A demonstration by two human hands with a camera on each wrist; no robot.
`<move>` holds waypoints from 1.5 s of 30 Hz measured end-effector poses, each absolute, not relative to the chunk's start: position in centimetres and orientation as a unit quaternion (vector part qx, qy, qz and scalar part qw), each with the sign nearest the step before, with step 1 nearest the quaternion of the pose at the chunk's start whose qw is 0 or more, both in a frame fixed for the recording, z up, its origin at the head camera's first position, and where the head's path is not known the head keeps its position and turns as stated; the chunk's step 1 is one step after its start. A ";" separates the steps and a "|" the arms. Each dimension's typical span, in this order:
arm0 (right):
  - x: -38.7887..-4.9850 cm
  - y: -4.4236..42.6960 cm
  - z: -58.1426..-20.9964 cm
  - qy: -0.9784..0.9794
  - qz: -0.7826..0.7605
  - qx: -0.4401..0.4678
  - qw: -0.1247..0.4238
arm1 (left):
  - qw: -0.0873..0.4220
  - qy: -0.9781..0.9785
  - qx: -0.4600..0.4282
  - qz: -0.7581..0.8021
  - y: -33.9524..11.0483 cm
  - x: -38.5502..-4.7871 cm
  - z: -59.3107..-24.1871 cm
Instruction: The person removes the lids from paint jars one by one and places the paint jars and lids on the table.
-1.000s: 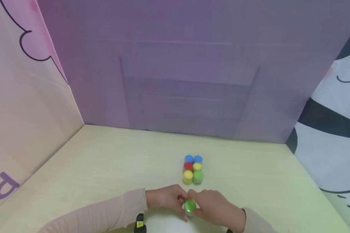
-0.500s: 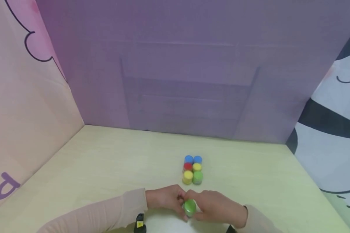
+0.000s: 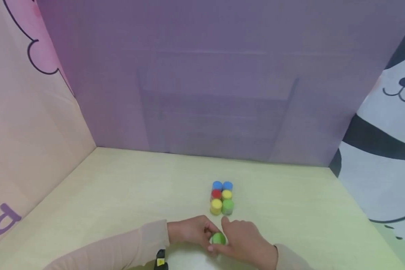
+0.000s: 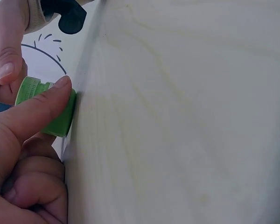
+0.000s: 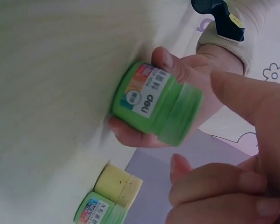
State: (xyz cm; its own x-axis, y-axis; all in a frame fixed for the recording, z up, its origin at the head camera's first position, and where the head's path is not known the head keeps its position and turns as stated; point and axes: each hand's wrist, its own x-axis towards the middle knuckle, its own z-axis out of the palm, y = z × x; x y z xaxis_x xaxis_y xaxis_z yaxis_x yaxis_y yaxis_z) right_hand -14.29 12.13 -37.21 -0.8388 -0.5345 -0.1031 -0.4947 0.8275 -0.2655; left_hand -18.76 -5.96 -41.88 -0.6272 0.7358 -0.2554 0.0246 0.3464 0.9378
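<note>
A small green jar (image 3: 218, 239) with a printed label stands on the table near its front. My left hand (image 3: 192, 230) grips its lower part between thumb and finger, as the left wrist view shows on the jar (image 4: 60, 114) and the right wrist view on its labelled side (image 5: 144, 95). My right hand (image 3: 246, 242) is beside the lid; in the right wrist view a gap shows between that hand (image 5: 233, 186) and the lid, its thumb and forefinger apart and the other fingers bent. The lid is on the jar.
Beyond the hands, jars stand close together in two columns on the table (image 3: 148, 187): two blue (image 3: 217, 185), one red (image 3: 216, 194), two yellow (image 3: 216, 206) and one green (image 3: 227, 207). A purple panel (image 3: 206, 123) rises behind, with printed panels at both sides.
My right hand's thumb and forefinger have shifted about the lid and spread apart. My left hand keeps its grip on the jar. The head view has tilted slightly.
</note>
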 end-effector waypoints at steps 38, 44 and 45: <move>-14.4 13.1 -37.3 0.931 -0.151 -0.319 0.094 | 0.349 0.735 0.277 0.510 -6.2 -18.6 -41.9; -14.1 12.5 -37.4 0.951 -0.121 -0.269 0.096 | 0.348 0.734 0.277 0.513 -6.0 -18.7 -42.2; -14.1 12.4 -37.4 0.952 -0.118 -0.265 0.099 | 0.350 0.735 0.273 0.513 -6.0 -18.7 -42.1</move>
State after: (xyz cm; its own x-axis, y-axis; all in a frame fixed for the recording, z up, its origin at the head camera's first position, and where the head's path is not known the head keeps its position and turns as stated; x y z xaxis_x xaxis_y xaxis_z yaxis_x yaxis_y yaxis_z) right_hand -14.14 12.39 -37.41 -0.8400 -0.5279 -0.1255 -0.4814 0.8317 -0.2764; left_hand -18.73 -6.00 -42.13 -0.6052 0.7606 -0.2349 0.0416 0.3249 0.9448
